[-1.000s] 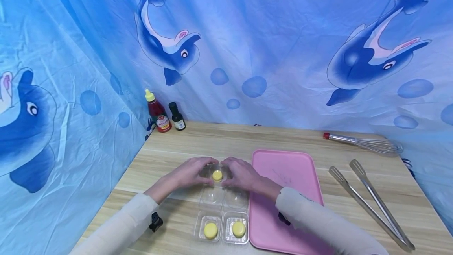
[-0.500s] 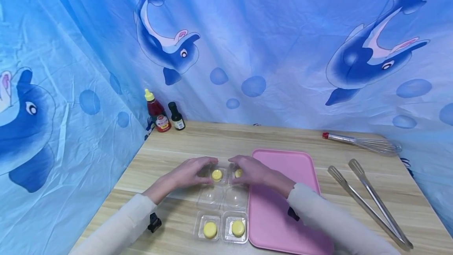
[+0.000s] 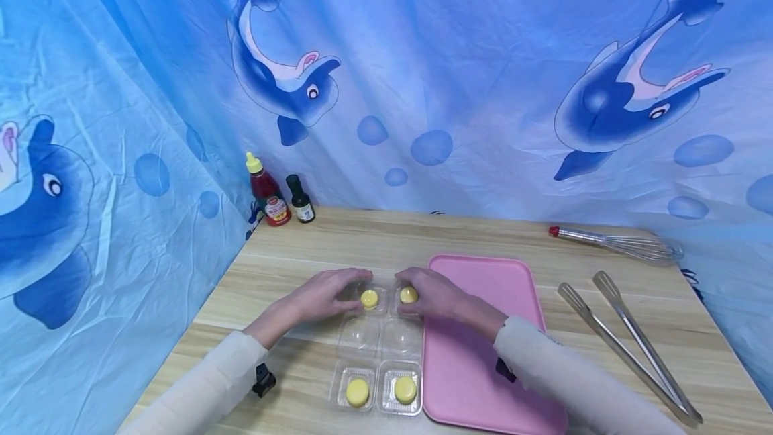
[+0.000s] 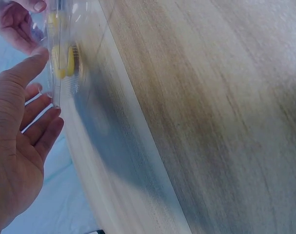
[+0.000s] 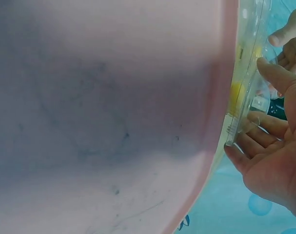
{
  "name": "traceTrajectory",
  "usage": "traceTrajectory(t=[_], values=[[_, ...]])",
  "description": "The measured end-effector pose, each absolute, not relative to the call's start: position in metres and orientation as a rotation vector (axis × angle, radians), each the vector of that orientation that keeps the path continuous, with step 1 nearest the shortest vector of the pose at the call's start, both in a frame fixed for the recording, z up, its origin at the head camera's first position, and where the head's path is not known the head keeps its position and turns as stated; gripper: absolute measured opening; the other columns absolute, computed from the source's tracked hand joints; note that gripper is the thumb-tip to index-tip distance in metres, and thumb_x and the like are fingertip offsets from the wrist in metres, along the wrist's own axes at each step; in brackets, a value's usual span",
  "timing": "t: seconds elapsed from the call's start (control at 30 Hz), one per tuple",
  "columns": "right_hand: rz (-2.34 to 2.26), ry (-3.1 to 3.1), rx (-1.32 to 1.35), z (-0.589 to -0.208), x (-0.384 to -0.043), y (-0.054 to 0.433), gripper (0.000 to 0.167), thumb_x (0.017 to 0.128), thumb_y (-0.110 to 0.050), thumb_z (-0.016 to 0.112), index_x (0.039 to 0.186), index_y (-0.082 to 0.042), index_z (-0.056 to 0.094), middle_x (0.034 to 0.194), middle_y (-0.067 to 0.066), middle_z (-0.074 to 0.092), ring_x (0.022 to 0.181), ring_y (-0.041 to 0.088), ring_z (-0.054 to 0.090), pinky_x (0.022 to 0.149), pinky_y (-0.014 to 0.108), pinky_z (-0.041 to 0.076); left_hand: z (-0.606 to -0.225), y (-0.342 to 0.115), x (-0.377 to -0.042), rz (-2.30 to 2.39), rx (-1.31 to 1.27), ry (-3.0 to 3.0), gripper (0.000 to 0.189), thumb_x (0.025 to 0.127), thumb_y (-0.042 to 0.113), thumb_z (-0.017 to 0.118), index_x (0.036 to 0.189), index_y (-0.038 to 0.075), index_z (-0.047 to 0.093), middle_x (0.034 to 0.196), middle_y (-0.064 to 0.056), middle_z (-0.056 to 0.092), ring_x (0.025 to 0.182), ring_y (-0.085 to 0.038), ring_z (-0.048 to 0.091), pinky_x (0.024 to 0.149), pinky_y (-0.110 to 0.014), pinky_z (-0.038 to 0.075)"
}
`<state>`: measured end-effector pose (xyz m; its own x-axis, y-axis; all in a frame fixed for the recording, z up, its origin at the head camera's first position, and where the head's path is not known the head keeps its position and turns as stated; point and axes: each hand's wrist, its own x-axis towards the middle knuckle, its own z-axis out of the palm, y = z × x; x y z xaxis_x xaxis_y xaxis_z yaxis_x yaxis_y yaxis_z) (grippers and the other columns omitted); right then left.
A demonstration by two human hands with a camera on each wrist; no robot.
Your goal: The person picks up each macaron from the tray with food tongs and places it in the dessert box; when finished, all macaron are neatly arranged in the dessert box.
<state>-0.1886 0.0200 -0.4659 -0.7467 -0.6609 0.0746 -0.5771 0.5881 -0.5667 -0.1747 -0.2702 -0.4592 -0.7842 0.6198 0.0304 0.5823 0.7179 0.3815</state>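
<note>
Clear plastic clamshell boxes stand mid-table in the head view. At the back, a domed clear cover [image 3: 379, 282] lies over two round yellow pieces that look like macarons, the left macaron [image 3: 369, 299] and the right macaron [image 3: 408, 295]. My left hand [image 3: 320, 295] curves loosely about the left side, its thumb [image 4: 28, 68] at the plastic rim. On the right side my right hand [image 3: 437, 295] does likewise, thumb toward me and fingertips at the far edge. Nearer, two open trays each hold a macaron, the left one [image 3: 357, 393] and the right one [image 3: 405, 390], with raised lids [image 3: 401, 337] behind them.
A pink tray [image 3: 483, 381] lies right beside the boxes, under my right forearm. Farther right are metal tongs [image 3: 640, 348] and a whisk [image 3: 616, 242]. A red sauce bottle [image 3: 270, 197] and a dark bottle [image 3: 301, 200] stand at the back left.
My right hand has moved right, away from the left compartment, uncovering the right macaron to view. My left hand stays nearly where it was.
</note>
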Motion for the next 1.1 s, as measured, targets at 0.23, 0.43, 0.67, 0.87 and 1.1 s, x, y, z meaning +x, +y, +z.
traceTrajectory(t=[0.23, 0.43, 0.67, 0.87, 1.1], values=[[-0.914, 2.701, -1.104, -0.466, -0.183, 0.026, 0.078, 0.089, -0.029, 0.088, 0.15, 0.003, 0.054, 0.143, 0.017, 0.065, 0.133, 0.033, 0.061, 0.118, 0.048, 0.046, -0.456, -0.269, -0.172, 0.569, 1.003, 2.871, 0.073, 0.097, 0.039, 0.079, 0.158, 0.011, 0.05, 0.159, -0.008, 0.054, 0.144, -0.028, 0.053, 0.12, -0.049, 0.043], [-1.03, 2.761, -1.205, -0.461, -0.168, 0.036, 0.072, 0.09, -0.032, 0.087, 0.149, -0.001, 0.058, 0.147, 0.015, 0.063, 0.137, 0.032, 0.059, 0.118, 0.048, 0.046, -0.449, -0.263, -0.162, 0.636, 1.123, 2.901, 0.084, 0.093, 0.039, 0.083, 0.161, 0.01, 0.044, 0.161, -0.011, 0.05, 0.144, -0.03, 0.053, 0.12, -0.05, 0.043], [-1.166, 2.76, -1.217, -0.458, -0.145, 0.055, 0.061, 0.087, -0.027, 0.09, 0.139, -0.006, 0.066, 0.137, 0.006, 0.07, 0.125, 0.023, 0.066, 0.109, 0.044, 0.054, -0.447, -0.25, -0.144, 0.711, 1.357, 2.876, 0.089, 0.085, 0.038, 0.09, 0.157, 0.003, 0.049, 0.154, -0.013, 0.057, 0.137, -0.029, 0.06, 0.115, -0.046, 0.049], [-1.095, 2.746, -1.227, -0.463, -0.128, 0.068, 0.058, 0.085, -0.026, 0.091, 0.134, -0.004, 0.069, 0.127, 0.006, 0.074, 0.118, 0.023, 0.07, 0.106, 0.048, 0.057, -0.451, -0.243, -0.13, 0.649, 1.485, 2.85, 0.085, 0.085, 0.044, 0.089, 0.151, 0.002, 0.056, 0.15, -0.016, 0.061, 0.136, -0.031, 0.06, 0.113, -0.051, 0.05], [-1.036, 2.708, -1.152, -0.469, -0.115, 0.073, 0.066, 0.081, -0.023, 0.094, 0.136, 0.0, 0.067, 0.134, 0.013, 0.072, 0.125, 0.028, 0.068, 0.11, 0.049, 0.053, -0.456, -0.24, -0.121, 0.462, 1.558, 2.858, 0.083, 0.085, 0.05, 0.086, 0.147, 0.002, 0.06, 0.15, -0.021, 0.059, 0.137, -0.038, 0.059, 0.11, -0.058, 0.051]])
